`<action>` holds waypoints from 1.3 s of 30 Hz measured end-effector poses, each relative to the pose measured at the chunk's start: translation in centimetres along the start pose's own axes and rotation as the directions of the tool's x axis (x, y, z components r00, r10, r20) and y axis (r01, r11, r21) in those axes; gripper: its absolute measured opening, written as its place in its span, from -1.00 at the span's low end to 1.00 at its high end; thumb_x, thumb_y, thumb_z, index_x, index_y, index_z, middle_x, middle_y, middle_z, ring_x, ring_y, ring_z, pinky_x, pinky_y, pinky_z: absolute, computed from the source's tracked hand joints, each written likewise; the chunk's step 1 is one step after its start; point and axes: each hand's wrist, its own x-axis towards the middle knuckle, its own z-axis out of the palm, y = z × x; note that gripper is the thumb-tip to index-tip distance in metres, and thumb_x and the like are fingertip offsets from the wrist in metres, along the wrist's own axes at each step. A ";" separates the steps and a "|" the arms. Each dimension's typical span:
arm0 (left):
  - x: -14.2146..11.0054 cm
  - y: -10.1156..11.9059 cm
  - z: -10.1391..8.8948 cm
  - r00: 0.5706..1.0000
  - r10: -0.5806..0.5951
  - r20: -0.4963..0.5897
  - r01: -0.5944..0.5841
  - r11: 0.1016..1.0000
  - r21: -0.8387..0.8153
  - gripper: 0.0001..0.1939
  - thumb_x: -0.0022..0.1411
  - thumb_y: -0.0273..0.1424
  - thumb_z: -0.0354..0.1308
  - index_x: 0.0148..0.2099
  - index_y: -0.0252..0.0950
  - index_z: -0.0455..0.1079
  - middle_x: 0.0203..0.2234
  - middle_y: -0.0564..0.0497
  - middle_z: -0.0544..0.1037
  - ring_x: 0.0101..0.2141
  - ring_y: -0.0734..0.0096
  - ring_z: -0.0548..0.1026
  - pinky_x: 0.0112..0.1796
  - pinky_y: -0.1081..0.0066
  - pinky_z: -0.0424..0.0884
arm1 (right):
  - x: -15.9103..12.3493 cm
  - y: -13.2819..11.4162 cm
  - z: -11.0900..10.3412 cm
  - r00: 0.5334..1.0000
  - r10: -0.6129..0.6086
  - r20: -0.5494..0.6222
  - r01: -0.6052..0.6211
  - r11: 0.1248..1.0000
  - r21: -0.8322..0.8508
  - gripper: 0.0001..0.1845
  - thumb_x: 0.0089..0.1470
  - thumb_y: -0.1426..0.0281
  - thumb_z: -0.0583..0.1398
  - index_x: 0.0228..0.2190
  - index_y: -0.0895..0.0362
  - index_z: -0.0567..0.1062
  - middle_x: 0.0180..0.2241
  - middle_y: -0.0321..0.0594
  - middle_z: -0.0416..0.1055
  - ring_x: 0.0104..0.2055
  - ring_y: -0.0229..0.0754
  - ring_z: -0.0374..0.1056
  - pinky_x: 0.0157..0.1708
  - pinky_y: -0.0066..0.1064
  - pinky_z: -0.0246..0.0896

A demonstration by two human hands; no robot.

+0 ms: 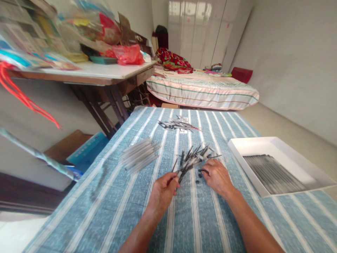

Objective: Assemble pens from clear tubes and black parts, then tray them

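My left hand (164,189) is closed in a pinch on a slim pen piece with a whitish end (179,174), at the near edge of a loose heap of black and clear pen parts (193,158). On the heap's right side, my right hand (217,175) has thumb and fingers pressed together at a small black piece (203,170). Another small black piece (197,181) lies on the cloth between the hands. A row of pale pen barrels (139,154) rests to the left. Farther back is a bunch of thin refill-like sticks (180,124).
A white box (259,189) holding a row of dark pens (272,174) stands at right on the striped blue cloth (126,218). A side table (126,72) with bags is at left. Behind the cloth-covered table is a bed (205,89).
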 end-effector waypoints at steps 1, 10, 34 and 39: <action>0.0 0.0 0.0 1.000 -0.001 0.002 0.001 1.000 0.002 -0.71 0.03 -0.27 0.08 -0.25 -0.36 0.41 -0.61 0.08 0.44 -0.65 0.54 0.27 -0.63 0.52 0.15 | 0.0 0.0 0.0 1.000 -0.006 -0.002 0.006 1.000 -0.003 -0.84 0.03 0.38 0.12 -0.45 0.08 0.51 -0.38 -0.19 0.37 -0.24 -0.14 0.21 -0.21 -0.36 0.05; 0.0 0.2 0.1 1.000 -0.012 -0.014 0.013 1.000 0.009 -0.74 -0.01 -0.27 0.09 -0.32 -0.33 0.43 -0.64 0.10 0.44 -0.66 0.53 0.29 -0.61 0.51 0.22 | 1.3 -2.2 0.6 0.995 -0.089 -0.054 0.079 0.984 -0.161 -0.78 0.11 0.45 0.03 -0.38 0.10 0.49 -0.33 -0.15 0.35 -0.21 -0.10 0.15 -0.24 -0.32 -0.03; -0.3 0.8 -0.1 0.999 -0.003 -0.032 0.003 1.000 0.005 -0.77 -0.03 -0.28 0.10 -0.36 -0.33 0.44 -0.64 0.09 0.45 -0.64 0.48 0.32 -0.54 0.47 0.28 | -0.2 0.9 -2.0 0.997 -0.057 -0.051 0.048 0.986 -0.160 -0.75 0.07 0.51 0.04 -0.52 0.11 0.47 -0.43 -0.19 0.40 -0.29 -0.13 0.23 -0.28 -0.35 0.03; -0.2 0.5 -0.1 1.000 -0.001 -0.025 0.002 1.000 0.023 -0.78 -0.02 -0.28 0.10 -0.36 -0.32 0.44 -0.64 0.09 0.45 -0.64 0.47 0.32 -0.55 0.47 0.26 | -0.9 3.3 -3.1 0.996 -0.013 -0.083 0.005 0.996 -0.091 -0.76 0.06 0.47 0.05 -0.49 0.10 0.51 -0.46 -0.19 0.41 -0.33 -0.14 0.28 -0.33 -0.38 0.09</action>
